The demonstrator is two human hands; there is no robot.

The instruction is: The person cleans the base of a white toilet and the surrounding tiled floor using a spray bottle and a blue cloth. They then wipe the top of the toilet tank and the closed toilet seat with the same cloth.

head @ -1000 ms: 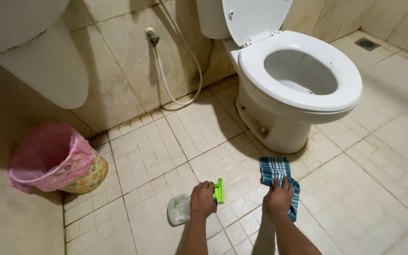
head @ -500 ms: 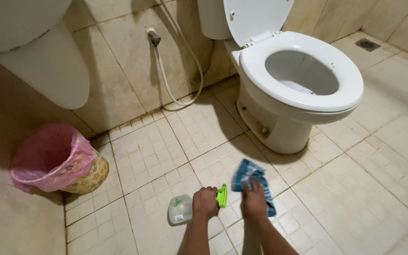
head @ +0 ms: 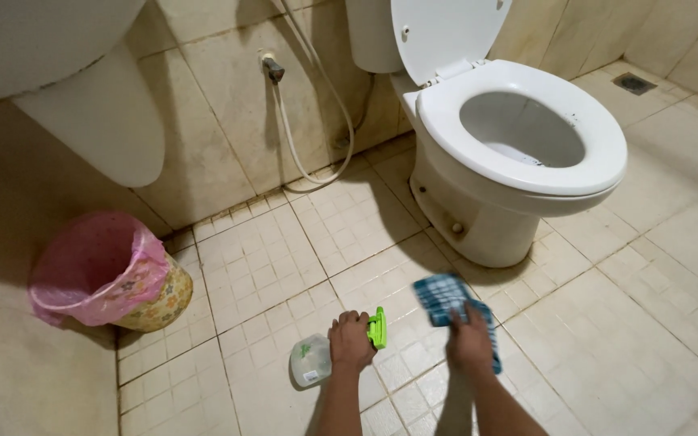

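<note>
the blue checked cloth [head: 451,300] lies on the tiled floor [head: 656,323] just in front of the toilet [head: 510,153], pressed flat under the right hand [head: 470,339]. the left hand [head: 351,343] grips a spray bottle [head: 317,359] with a green trigger [head: 376,327], lying on the floor beside the cloth. a pink-lined bin [head: 107,270] stands by the left wall.

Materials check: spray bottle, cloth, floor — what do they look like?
Spray bottle: likely clear plastic, see-through body, glossy green trigger, under the left hand. Cloth: soft woven fabric, blue check, blurred under the right hand. Floor: glazed beige ceramic tile, grout lines, dull sheen.
</note>
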